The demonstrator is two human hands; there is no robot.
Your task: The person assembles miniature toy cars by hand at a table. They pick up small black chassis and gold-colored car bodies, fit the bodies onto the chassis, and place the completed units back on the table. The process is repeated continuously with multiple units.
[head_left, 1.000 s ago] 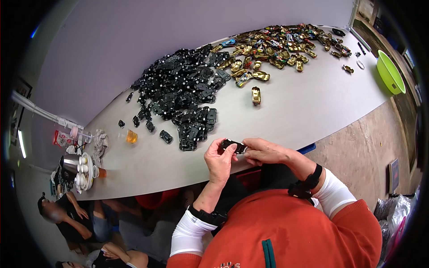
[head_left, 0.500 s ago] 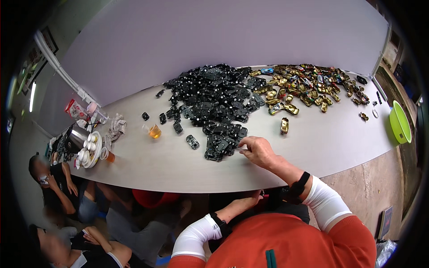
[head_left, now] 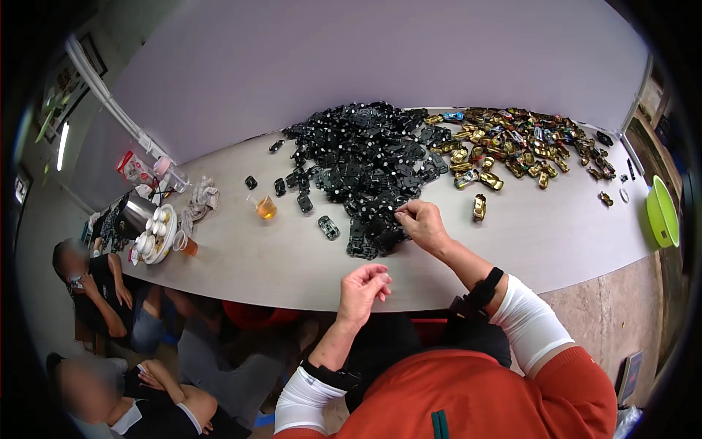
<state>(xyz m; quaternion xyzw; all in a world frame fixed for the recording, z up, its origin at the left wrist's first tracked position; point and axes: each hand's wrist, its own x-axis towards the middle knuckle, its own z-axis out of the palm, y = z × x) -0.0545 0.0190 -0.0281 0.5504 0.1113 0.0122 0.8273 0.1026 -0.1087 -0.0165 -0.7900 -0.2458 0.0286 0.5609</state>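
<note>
A large heap of black toy car bases [head_left: 358, 154] covers the middle of the table, its near end reaching toward me. At the right side of that near end is my right hand [head_left: 425, 228], thumb and forefinger pinched together against the black pieces. What they grip, if anything, is too small to make out. My left hand [head_left: 361, 294] hovers over the table's front edge, below the heap, with its fingers curled in toward the thumb. Anything inside it is hidden. One separate dark toy car [head_left: 328, 227] lies left of the heap's near end.
Gold and coloured toy car bodies [head_left: 504, 143] are piled at the back right, with one gold car [head_left: 479, 207] apart. A green basin [head_left: 662, 212] stands at the right edge. Leftward are a glass of amber drink [head_left: 265, 209], a cup tray [head_left: 162, 245] and two seated people.
My left hand has come up from below the table edge to above it. My right hand has moved slightly up, closer against the black heap. The view has shifted a little.
</note>
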